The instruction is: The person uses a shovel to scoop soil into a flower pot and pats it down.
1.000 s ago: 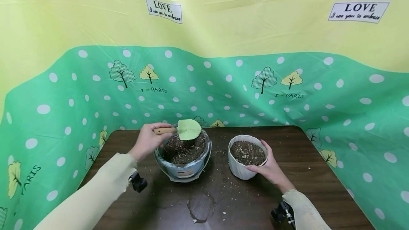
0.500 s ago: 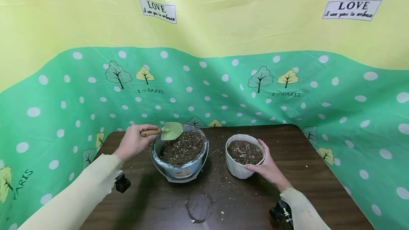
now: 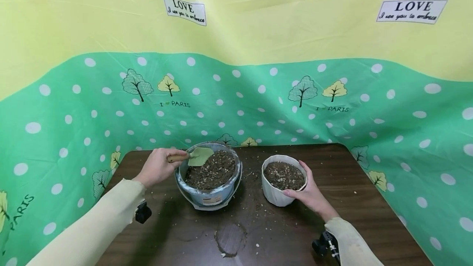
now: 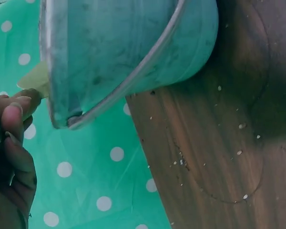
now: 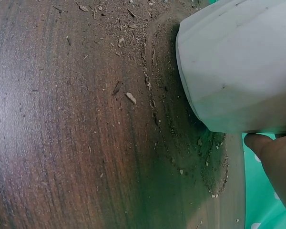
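Observation:
My left hand grips the wooden handle of a small trowel with a pale green blade. The blade lies over the left part of a blue bucket that holds dark soil. In the left wrist view, part of the trowel blade shows at the bucket's rim beside my fingers. My right hand holds the right side of a white pot, thumb at its front rim. Soil fills much of that pot, which stands upright on the table.
Soil crumbs and a ring-shaped soil mark lie on the dark wooden table. The bucket's handle hangs down along its side. Behind the table hangs a green and yellow cloth with white dots.
The trowel first moved left from over the middle of the bucket to its left rim, then dipped slightly lower with my left hand. My right hand and the white pot stay in place.

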The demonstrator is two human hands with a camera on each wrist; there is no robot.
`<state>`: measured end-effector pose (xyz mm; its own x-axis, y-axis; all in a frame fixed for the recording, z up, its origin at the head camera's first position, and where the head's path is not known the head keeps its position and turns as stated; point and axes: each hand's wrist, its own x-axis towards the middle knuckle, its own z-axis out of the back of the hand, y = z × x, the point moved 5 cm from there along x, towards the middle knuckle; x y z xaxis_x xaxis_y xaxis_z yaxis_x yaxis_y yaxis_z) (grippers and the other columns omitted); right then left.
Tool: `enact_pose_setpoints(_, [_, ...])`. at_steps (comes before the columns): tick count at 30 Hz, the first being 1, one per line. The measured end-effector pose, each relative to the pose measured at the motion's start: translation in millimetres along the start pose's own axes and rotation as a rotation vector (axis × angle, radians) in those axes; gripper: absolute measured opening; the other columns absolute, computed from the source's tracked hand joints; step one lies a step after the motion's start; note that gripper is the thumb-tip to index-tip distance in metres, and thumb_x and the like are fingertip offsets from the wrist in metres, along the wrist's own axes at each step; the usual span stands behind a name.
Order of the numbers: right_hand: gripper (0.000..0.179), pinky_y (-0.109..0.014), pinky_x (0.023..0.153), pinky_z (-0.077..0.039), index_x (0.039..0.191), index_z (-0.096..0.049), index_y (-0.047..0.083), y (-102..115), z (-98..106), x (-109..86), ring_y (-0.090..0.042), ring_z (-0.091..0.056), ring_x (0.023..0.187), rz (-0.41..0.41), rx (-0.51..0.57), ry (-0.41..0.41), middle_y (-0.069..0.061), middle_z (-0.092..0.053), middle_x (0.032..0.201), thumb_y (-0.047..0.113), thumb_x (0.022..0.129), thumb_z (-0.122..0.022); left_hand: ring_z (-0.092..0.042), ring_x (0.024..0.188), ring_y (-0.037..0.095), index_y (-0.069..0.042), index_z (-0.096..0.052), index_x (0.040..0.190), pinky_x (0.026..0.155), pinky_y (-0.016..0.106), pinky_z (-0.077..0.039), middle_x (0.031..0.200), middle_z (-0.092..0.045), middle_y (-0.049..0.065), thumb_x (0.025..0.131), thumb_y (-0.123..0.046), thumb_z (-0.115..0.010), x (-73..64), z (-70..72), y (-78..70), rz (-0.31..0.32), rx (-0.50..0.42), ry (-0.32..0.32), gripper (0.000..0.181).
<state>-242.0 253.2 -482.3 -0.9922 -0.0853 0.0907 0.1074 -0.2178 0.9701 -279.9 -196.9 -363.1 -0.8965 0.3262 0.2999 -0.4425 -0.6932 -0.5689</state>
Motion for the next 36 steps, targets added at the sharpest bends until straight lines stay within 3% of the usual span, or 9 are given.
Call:
enact_pose_setpoints(7, [0.113, -0.016, 0.094, -0.031, 0.158, -0.001, 0.013, -0.4, 0.4, 0.1, -0.038, -0.023, 0.138, 0.001, 0.005, -0.004, -0.024, -0.017, 0.154, 0.002, 0.079, -0.081, -0.062, 0.062, 0.022, -0.007, -0.076, 0.112, 0.044, 0.03, -0.043, 0.097, -0.073, 0.01, 0.086, -0.004, -0.076, -8.7, -11.8, 3.3, 0.204, -0.194, 0.083, 0.026])
enact_pose_setpoints(12, [0.114, -0.037, 0.103, -0.031, 0.158, 0.001, 0.013, -1.9, 1.3, -0.6, -0.039, -0.023, 0.138, -0.023, -0.033, -0.007, -0.024, -0.017, 0.154, 0.004, 0.08, -0.082, -0.059, 0.057, 0.023, -0.004, -0.074, 0.113, 0.044, 0.035, -0.046, 0.086, -0.071, 0.01, 0.088, -0.009, -0.076, -15.3, -17.8, 2.6, 0.317, -0.286, 0.111, 0.026])
enact_pose_setpoints(16, [0.114, -0.054, 0.106, -0.026, 0.158, 0.002, 0.012, -2.9, 1.3, -1.3, -0.041, -0.023, 0.138, -0.028, -0.045, -0.003, -0.026, -0.016, 0.154, 0.004, 0.08, -0.081, -0.05, 0.046, 0.016, -0.005, -0.075, 0.11, 0.043, 0.036, -0.045, 0.09, -0.074, 0.012, 0.088, -0.019, -0.077, -21.5, -22.4, -1.1, 0.371, -0.367, 0.133, 0.026])
enact_pose_setpoints(20, [0.114, -0.058, 0.107, -0.023, 0.158, 0.003, 0.013, -1.8, 1.1, 0.0, -0.042, -0.021, 0.139, -0.021, -0.04, 0.003, -0.026, -0.014, 0.155, 0.005, 0.081, -0.08, -0.043, 0.04, 0.015, -0.004, -0.076, 0.108, 0.041, 0.031, -0.041, 0.096, -0.075, 0.008, 0.086, -0.027, -0.079, -27.0, -28.0, -6.3, 0.397, -0.454, 0.097, 0.031])
enact_pose_setpoints(25, [0.113, -0.06, 0.107, -0.022, 0.158, 0.003, 0.013, 0.1, 0.8, 0.8, -0.044, -0.02, 0.139, -0.014, -0.032, 0.007, -0.027, -0.013, 0.155, 0.004, 0.081, -0.08, -0.038, 0.038, 0.012, -0.003, -0.075, 0.111, 0.039, 0.028, -0.036, 0.096, -0.075, 0.01, 0.087, -0.027, -0.079, -33.1, -37.9, -10.3, 0.467, -0.544, -0.007, 0.034])
enact_pose_setpoints(31, [0.113, -0.06, 0.107, -0.022, 0.158, 0.002, 0.014, -1.0, 1.3, 1.5, -0.043, -0.02, 0.138, -0.01, -0.028, -0.006, -0.026, -0.013, 0.155, 0.003, 0.081, -0.08, -0.04, 0.041, 0.011, -0.005, -0.078, 0.104, 0.04, 0.027, -0.036, 0.098, -0.075, 0.005, 0.088, -0.023, -0.078, -35.0, -47.0, -18.1, 0.516, -0.576, -0.086, 0.024])
enact_pose_setpoints(36, [0.112, -0.061, 0.107, -0.021, 0.158, 0.003, 0.015, -3.3, 0.3, 2.0, -0.043, -0.018, 0.139, -0.008, -0.008, -0.006, -0.026, -0.011, 0.155, 0.003, 0.082, -0.079, -0.041, 0.039, 0.012, -0.008, -0.078, 0.105, 0.041, 0.027, -0.04, 0.095, -0.076, 0.002, 0.085, -0.026, -0.08, -36.6, -44.6, -17.8, 0.548, -0.585, -0.134, 0.026])
